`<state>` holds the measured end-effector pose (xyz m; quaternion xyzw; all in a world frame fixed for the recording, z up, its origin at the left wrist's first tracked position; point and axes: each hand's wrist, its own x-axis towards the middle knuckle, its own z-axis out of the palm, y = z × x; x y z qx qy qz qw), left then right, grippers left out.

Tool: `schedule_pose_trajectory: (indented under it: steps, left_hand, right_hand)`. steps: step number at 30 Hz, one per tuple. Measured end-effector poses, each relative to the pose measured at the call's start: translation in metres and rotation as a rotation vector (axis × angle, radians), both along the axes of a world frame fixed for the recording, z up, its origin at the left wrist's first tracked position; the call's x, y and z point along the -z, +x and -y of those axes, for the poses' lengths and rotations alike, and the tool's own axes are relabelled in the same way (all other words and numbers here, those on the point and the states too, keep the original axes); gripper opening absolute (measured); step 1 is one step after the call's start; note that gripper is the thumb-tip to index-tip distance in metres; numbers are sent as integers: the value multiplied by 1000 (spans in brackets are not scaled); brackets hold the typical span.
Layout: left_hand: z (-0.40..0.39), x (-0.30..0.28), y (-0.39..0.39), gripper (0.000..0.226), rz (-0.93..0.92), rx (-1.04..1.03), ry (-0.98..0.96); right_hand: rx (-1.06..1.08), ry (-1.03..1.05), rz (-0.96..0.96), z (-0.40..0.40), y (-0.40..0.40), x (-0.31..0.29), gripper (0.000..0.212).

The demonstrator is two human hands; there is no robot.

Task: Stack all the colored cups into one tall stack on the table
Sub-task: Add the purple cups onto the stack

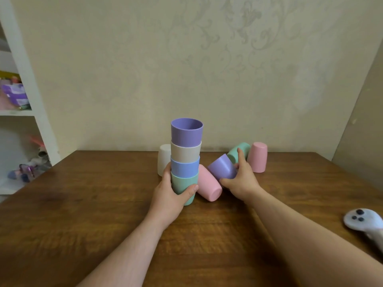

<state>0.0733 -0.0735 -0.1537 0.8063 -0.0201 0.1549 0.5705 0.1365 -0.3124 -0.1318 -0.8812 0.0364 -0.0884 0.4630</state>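
Head view: left hand (172, 193) grips 4-cup stack (186, 154); right hand (241, 179) clasps tilted purple cup (221, 167), rim hidden.

A cream wall (145, 59) with a faint grey floral pattern rose behind the far edge of the dark brown, wood-grained tabletop (83, 214). At the right a plainer beige wall (364, 131) met it in a corner just beyond the tabletop's far right corner. Past the left edge stood a white shelving unit (28, 79). A purple-and-white packet (15, 94) lay on its upper shelf (16, 112), and blurred pink and purple toys (27, 168) sat lower down. The light was soft and even, and the tabletop had a dull sheen.
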Motion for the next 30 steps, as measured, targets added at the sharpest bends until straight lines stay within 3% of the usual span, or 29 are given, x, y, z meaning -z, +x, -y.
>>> schedule_pose_trajectory:
  steps: [6,13,17,19,24,27,30]
  left_hand:
    - [1,-2,-2,96,-13,0,5]
    - [1,-7,-6,96,-34,9,4]
    - [3,-7,-6,97,-49,29,8]
    - [3,-7,-6,98,-51,36,12]
    - [2,-8,-6,92,-63,34,17]
    - [3,-10,-4,93,-97,36,38]
    - [3,-9,-5,102,-96,63,31]
  right_hand:
    - [58,112,82,6,-13,11,128]
    - [119,42,151,12,-28,18,110]
    - [81,55,63,9,-35,7,113]
    - [85,83,88,3,-38,-16,107]
    - [27,423,431,-29,-40,-127,92]
    - [-95,443,524,-53,-45,-181,93]
    - [-239,334,464,-76,-52,-196,95]
